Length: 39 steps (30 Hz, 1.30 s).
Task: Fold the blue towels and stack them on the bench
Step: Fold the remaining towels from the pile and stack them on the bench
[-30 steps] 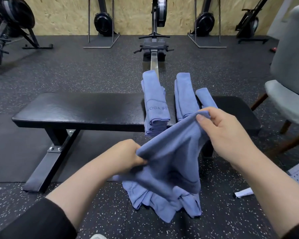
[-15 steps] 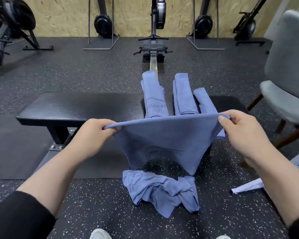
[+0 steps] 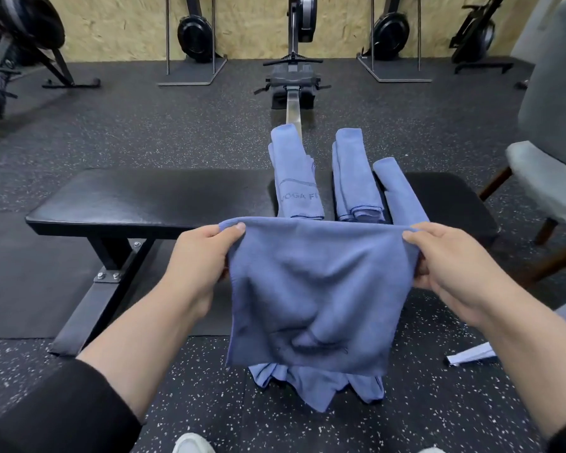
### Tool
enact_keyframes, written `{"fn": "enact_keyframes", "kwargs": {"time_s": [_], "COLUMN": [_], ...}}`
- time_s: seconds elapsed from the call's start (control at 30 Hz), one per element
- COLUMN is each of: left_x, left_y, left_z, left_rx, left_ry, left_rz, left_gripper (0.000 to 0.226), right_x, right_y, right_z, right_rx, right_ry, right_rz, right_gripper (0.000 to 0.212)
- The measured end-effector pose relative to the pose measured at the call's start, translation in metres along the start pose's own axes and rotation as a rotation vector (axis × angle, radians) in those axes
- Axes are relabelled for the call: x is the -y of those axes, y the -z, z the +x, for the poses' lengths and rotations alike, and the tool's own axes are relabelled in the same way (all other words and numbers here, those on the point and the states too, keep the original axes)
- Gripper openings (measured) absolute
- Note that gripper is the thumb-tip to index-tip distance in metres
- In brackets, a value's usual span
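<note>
- A white shoe tip (image 3: 190, 444) is seen at the bottom edge, on the speckled floor (image 3: 415, 416).
- Black sleeves (image 3: 56, 410) are worn on both forearms, which reach forward from the lower corners.
- A crumpled blue towel (image 3: 311, 385) is left on the floor, partly hidden behind the towel being held.
- A pale strip of paper or cloth (image 3: 472, 354) lies on the floor to the right; what it is cannot be told.
- The held towel (image 3: 317, 289) is hung flat in the air in front of the bench, its top edge stretched level between the two hands.
- The left hand (image 3: 203, 256) is closed on the towel's upper left corner, with the thumb pinched over the edge.
- The right hand (image 3: 445, 259) is closed on the upper right corner in the same way, fingers curled behind the cloth.
- The black padded bench (image 3: 128, 197) stands across the view just beyond the hands, on a dark mat.
- Three folded towels are laid across the bench's right half: one printed with letters (image 3: 296, 178), a second (image 3: 353, 178) near it, and a third (image 3: 397, 188) angled just beside the second.
- A grey chair (image 3: 553, 125) is placed at the right.
- A rowing machine (image 3: 293, 76) and further gym equipment are lined along the far chipboard wall (image 3: 118, 24).
</note>
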State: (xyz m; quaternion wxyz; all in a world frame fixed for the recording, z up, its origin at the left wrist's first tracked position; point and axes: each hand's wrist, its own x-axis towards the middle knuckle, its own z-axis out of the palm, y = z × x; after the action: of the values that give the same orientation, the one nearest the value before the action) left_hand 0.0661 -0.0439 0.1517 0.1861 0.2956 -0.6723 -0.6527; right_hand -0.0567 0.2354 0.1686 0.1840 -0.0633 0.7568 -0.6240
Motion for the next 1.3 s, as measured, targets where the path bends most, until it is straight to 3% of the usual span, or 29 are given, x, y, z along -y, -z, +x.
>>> {"fn": "enact_keyframes", "kwargs": {"time_s": [0.13,0.3,0.57,0.63,0.73,0.87,0.97,1.07,1.3], "left_x": [0.0,-0.004,0.008,0.008,0.005,-0.001,-0.008,-0.007,-0.005], "left_y": [-0.029,-0.065,-0.106,-0.112,-0.118,-0.108,-0.088,-0.07,-0.051], "left_z": [0.003,-0.011,-0.008,-0.01,-0.019,-0.019,-0.004,0.01,0.009], "left_rx": [-0.043,-0.003,-0.066,-0.003,0.215,0.18,0.154,0.297,0.507], "left_ry": [-0.026,-0.29,-0.591,-0.615,-0.557,-0.483,-0.516,-0.61,-0.511], "left_rz": [0.079,0.484,0.545,0.551,0.505,0.429,0.513,0.672,0.759], "left_gripper": [0.037,0.046,0.021,0.017,0.022,0.025,0.024,0.041,0.012], "right_x": [0.003,-0.003,-0.006,-0.004,-0.002,-0.005,0.001,0.01,0.017], "right_y": [-0.023,-0.054,-0.08,-0.078,-0.07,-0.057,-0.049,-0.044,-0.04], "right_z": [0.004,0.013,0.022,0.025,0.031,0.04,0.036,0.029,0.019], "right_rx": [0.101,0.129,0.15,0.149,0.113,0.076,0.133,0.188,0.237], "right_ry": [-0.081,-0.104,-0.009,0.018,0.046,0.12,0.196,0.27,0.306], "right_rz": [0.059,0.139,0.232,0.283,0.302,0.165,-0.149,-0.37,-0.443], "right_gripper": [0.026,0.027,0.035,0.037,0.03,0.019,0.023,0.028,0.03]}}
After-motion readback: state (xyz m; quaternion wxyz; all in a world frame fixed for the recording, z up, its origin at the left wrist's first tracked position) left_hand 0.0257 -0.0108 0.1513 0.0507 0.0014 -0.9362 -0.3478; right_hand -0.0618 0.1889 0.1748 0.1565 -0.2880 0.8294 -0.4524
